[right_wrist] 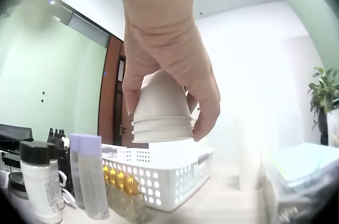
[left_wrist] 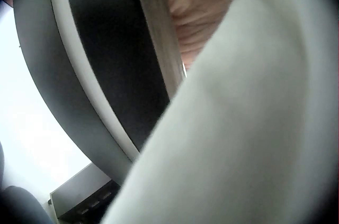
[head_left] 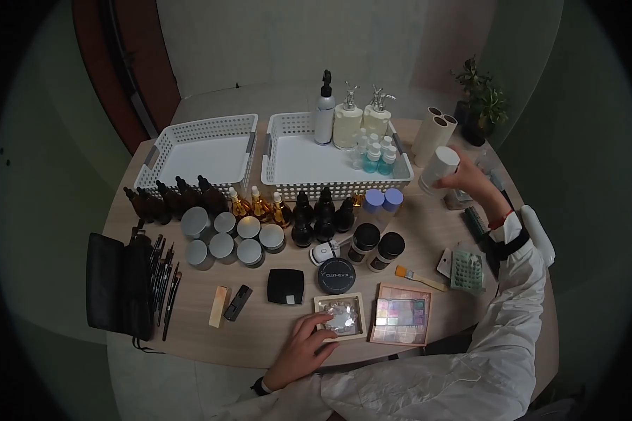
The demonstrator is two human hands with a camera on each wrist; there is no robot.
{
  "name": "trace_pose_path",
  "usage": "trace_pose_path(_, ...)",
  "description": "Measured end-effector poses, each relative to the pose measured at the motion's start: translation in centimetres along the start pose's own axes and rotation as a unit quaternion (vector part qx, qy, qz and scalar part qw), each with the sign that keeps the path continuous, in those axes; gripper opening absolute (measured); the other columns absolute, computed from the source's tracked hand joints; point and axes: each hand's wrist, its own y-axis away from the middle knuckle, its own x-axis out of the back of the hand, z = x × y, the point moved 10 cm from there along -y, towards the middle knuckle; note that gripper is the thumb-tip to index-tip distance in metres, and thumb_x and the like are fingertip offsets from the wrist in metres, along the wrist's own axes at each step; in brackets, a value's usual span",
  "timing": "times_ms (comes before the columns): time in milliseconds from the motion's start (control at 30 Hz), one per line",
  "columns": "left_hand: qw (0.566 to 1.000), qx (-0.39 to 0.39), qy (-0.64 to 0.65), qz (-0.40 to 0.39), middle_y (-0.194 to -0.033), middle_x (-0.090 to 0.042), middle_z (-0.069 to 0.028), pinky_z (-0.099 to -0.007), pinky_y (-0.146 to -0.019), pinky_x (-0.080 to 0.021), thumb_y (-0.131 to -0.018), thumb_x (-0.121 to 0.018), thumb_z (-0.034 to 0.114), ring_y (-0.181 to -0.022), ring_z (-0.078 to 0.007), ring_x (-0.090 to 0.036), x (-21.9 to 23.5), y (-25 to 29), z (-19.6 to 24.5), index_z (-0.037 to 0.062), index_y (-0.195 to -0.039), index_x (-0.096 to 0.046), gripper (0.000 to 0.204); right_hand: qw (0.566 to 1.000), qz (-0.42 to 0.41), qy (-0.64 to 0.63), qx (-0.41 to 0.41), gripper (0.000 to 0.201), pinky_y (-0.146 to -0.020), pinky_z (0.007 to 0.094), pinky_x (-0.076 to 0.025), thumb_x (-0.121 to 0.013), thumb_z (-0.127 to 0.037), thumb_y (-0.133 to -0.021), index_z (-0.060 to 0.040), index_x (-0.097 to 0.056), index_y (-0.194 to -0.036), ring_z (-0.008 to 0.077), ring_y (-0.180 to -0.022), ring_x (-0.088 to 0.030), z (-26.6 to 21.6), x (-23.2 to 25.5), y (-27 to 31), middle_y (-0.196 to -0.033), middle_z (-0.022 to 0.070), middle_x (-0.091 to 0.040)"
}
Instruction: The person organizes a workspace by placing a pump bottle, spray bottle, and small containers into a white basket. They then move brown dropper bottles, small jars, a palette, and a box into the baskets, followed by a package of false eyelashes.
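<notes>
Right hand [head_left: 474, 182] grasping white cup stack [head_left: 440, 165], aloft right of the baskets; looks like a mid-transfer step.
Left hand [head_left: 303, 349] relaxed, fingers on clear-lidded case [head_left: 342, 317]. Next move probably calls for keeping the stack steady and clear of the tubes [head_left: 428, 144]. Counts: 2 baskets [head_left: 330, 190], 3 tubes, 2 pump bottles [head_left: 347, 128], 1 spray bottle [head_left: 324, 121], 7 silver-lidded jars [head_left: 222, 247], 2 purple-capped bottles [right_wrist: 91, 181]. Number of cups: can't tell.

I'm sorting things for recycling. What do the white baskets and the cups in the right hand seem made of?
The white baskets look like smooth molded plastic, given their even rows of holes. The cups in the right hand look matte and off-white, paper or plastic; their thin nested rims fit either.
</notes>
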Motion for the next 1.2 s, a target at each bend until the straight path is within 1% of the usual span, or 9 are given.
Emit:
trace_pose_path(167, 1.000, 0.000, -0.010, 0.001, -0.122, -0.051, -0.0113, -0.0402, -0.097, -0.040, -0.076, -0.074, 0.012, -0.117, -0.0312, -0.047, -0.1, 0.0, -0.2, 0.0069, -0.093, -0.063, 0.021, 0.997, -0.008, -0.022, 0.076, 0.078, -0.094, 0.0351, -0.044, -0.083, -0.012, -0.060, -0.0042, -0.040, -0.124, 0.0243, -0.108, -0.055, -9.1, -1.3, -4.7, -0.111, 0.0123, -0.057)
trace_pose_path(333, 1.000, -0.008, 0.016, 0.006, -0.121, -0.051, -0.0107, -0.0395, -0.097, -0.040, -0.076, -0.074, 0.013, -0.117, -0.0294, -0.047, 0.0, 0.1, -0.3, 0.0068, -0.093, -0.064, 0.020, 0.989, -0.106, 0.014, 0.104, 0.077, -0.096, 0.0359, -0.043, -0.084, -0.013, -0.059, -0.0049, -0.041, -0.122, 0.0243, -0.110, -0.053, -14.3, -10.2, -11.6, -0.113, 0.0130, -0.056)
trace_pose_path(467, 0.999, -0.016, 0.027, 0.005, -0.122, -0.051, -0.0091, -0.0387, -0.097, -0.040, -0.077, -0.073, 0.014, -0.118, -0.0280, -0.047, 0.1, 0.2, -0.4, 0.0066, -0.093, -0.064, 0.020, 0.977, -0.147, 0.097, 0.121, 0.077, -0.094, 0.0370, -0.046, -0.086, -0.015, -0.056, -0.0051, -0.043, -0.119, 0.0287, -0.110, -0.055, -14.3, -18.1, -16.9, -0.114, 0.0159, -0.057)
trace_pose_path(700, 0.999, -0.033, 0.025, -0.025, -0.125, -0.051, -0.0079, -0.0376, -0.097, -0.040, -0.080, -0.070, 0.016, -0.118, -0.0261, -0.046, 0.6, -0.1, -0.2, 0.0077, -0.095, -0.062, 0.020, 0.950, -0.157, 0.237, 0.129, 0.082, -0.087, 0.0393, -0.050, -0.090, -0.025, -0.046, -0.0021, -0.050, -0.114, 0.0315, -0.103, -0.061, -11.5, -24.7, -22.3, -0.109, 0.0192, -0.061)
trace_pose_path(767, 0.999, -0.030, 0.024, -0.034, -0.124, -0.051, -0.0077, -0.0372, -0.097, -0.040, -0.079, -0.070, 0.016, -0.118, -0.0258, -0.047, 0.9, -0.4, -0.1, 0.0078, -0.095, -0.062, 0.020, 0.954, -0.154, 0.227, 0.122, 0.075, -0.084, 0.0396, -0.051, -0.089, -0.024, -0.047, -0.0001, -0.052, -0.109, 0.0321, -0.098, -0.062, -10.9, -25.3, -23.3, -0.105, 0.0186, -0.063)
trace_pose_path(867, 0.998, -0.022, 0.023, -0.048, -0.123, -0.052, -0.0073, -0.0365, -0.096, -0.041, -0.079, -0.071, 0.015, -0.116, -0.0253, -0.048, 1.6, -0.9, 0.2, 0.0079, -0.095, -0.062, 0.020, 0.949, -0.190, 0.248, 0.027, 0.071, -0.081, 0.0393, -0.052, -0.089, -0.023, -0.048, 0.0008, -0.054, -0.105, 0.0344, -0.095, -0.063, -9.3, -26.1, -24.1, -0.102, 0.0186, -0.064)
trace_pose_path(967, 0.998, -0.013, 0.014, -0.062, -0.122, -0.053, -0.0069, -0.0359, -0.095, -0.041, -0.079, -0.071, 0.015, -0.115, -0.0249, -0.049, 2.3, -1.4, 0.5, 0.0080, -0.095, -0.062, 0.020, 0.931, -0.139, 0.314, 0.119, 0.071, -0.088, 0.0385, -0.049, -0.088, -0.023, -0.052, -0.0011, -0.055, -0.111, 0.0328, -0.102, -0.060, -10.1, -26.8, -25.2, -0.106, 0.0203, -0.062)
trace_pose_path(1033, 0.998, -0.007, 0.007, -0.068, -0.122, -0.053, -0.0067, -0.0355, -0.094, -0.042, -0.079, -0.071, 0.014, -0.114, -0.0246, -0.049, 2.8, -1.6, 0.8, 0.0080, -0.095, -0.062, 0.019, 0.943, -0.084, 0.267, 0.178, 0.065, -0.080, 0.0416, -0.052, -0.087, -0.021, -0.054, 0.0003, -0.055, -0.107, 0.0368, -0.094, -0.062, -11.5, -26.2, -25.0, -0.101, 0.0239, -0.062)
trace_pose_path(1200, 0.998, -0.009, 0.010, -0.062, -0.121, -0.054, -0.0063, -0.0352, -0.093, -0.042, -0.079, -0.071, 0.014, -0.113, -0.0244, -0.050, 2.9, -1.6, 0.8, 0.0079, -0.095, -0.062, 0.019, 0.935, -0.045, 0.299, 0.182, 0.061, -0.082, 0.0435, -0.051, -0.083, -0.013, -0.059, -0.0023, -0.053, -0.110, 0.0401, -0.091, -0.060, -11.8, -26.2, -25.1, -0.107, 0.0241, -0.054)
